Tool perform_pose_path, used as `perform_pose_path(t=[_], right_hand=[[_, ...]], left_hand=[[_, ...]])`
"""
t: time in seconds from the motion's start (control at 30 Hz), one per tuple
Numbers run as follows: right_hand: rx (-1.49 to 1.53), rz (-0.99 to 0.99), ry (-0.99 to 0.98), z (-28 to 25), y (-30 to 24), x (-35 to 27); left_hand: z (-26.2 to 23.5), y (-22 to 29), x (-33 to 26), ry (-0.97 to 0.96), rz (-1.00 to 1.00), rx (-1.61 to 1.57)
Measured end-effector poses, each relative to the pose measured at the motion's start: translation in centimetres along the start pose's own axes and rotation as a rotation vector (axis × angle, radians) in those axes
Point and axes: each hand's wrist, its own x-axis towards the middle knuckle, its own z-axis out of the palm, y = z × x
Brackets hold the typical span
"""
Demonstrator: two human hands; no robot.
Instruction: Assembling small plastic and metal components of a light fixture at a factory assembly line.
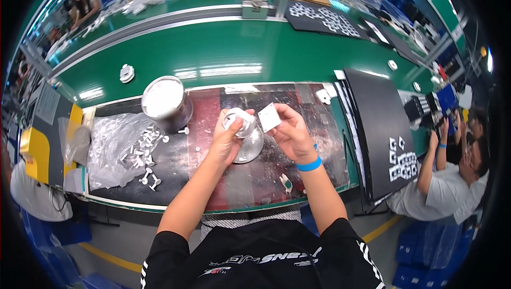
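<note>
Head view, looking down from where the person sits: two bare hands are raised over the middle of a scuffed dark-and-red bench (215, 182). The left hand (227, 141) is closed around a white rounded piece (243, 122), its thumb pressed against the near side. The right hand (294, 133) pinches a square white plate (269, 118) between thumb and fingers at its right side, the flat face showing a few small holes. The two parts are near each other but apart, in front of the chest. Beneath them is a round metal disc (249, 151), partly hidden by the left hand and its piece.

To the left, I see a large can with a white top (163, 97); nearer the person, small white pegs (142, 153) lie loose on a clear plastic bag (109, 153). To the right stands a stack of black sheets (378, 129).

A blue band (309, 165) circles the right wrist. White lettering runs across the front of a black shirt (255, 249), with a smaller mark that includes red.
</note>
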Motion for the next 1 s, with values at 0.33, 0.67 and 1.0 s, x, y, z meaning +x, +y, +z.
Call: perform_pose_path(t=[0.33, 0.67, 1.0], right_hand=[[-0.858, -0.429, 0.051, 1.2, 2.2, 2.9], [-1.178, -0.612, 0.088, 0.9, 1.1, 1.7], [-1.305, -0.637, -0.093, 1.5, 0.4, 1.7]], left_hand=[[0.9, 1.9, 0.0, -0.135, 0.001, -0.071], [1.1, 0.9, -0.2, -0.034, -0.033, 0.171], [1.3, 1.5, -0.2, -0.003, -0.053, 0.327]])
